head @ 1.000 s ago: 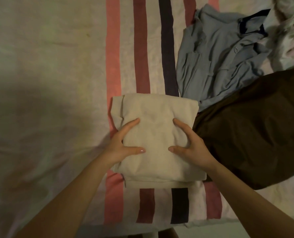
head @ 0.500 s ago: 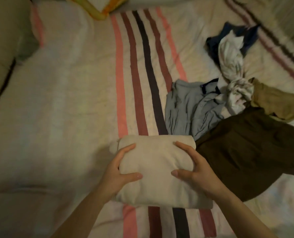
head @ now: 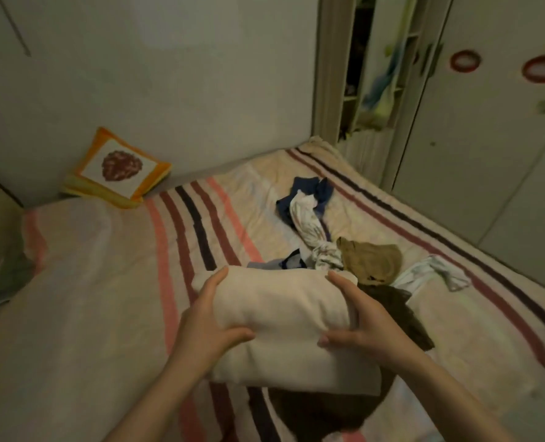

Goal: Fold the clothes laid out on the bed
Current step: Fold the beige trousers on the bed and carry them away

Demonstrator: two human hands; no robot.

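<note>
Cream folded cloth bundle [head: 284, 323] held up between both hands, over the near middle of the striped bed cover [head: 111, 301]; left hand [head: 206, 327] gripping its left edge, fingers curled along the side and thumb pressed on top; right hand [head: 365, 327] gripping the right edge likewise, thumb across the near face. Beneath and right of the bundle, dark brown garment [head: 402, 314] spread on the cover, partly hidden by the bundle; whether touching it, unclear. Beyond the bundle, heap of unfolded clothes: pale blue shirt [head: 265, 265] just showing over the top edge; twisted white patterned cloth [head: 309, 231] lying across crumpled navy garment [head: 300, 194]; olive-tan crumpled garment [head: 373, 260] beside it; thin white garment [head: 430, 272] further right. Orange-bordered square cushion with a dark red motif [head: 118, 169] leaning in the far left corner against the wall; white wardrobe doors with red ring handles [head: 500, 122] along the right side of the bed.
</note>
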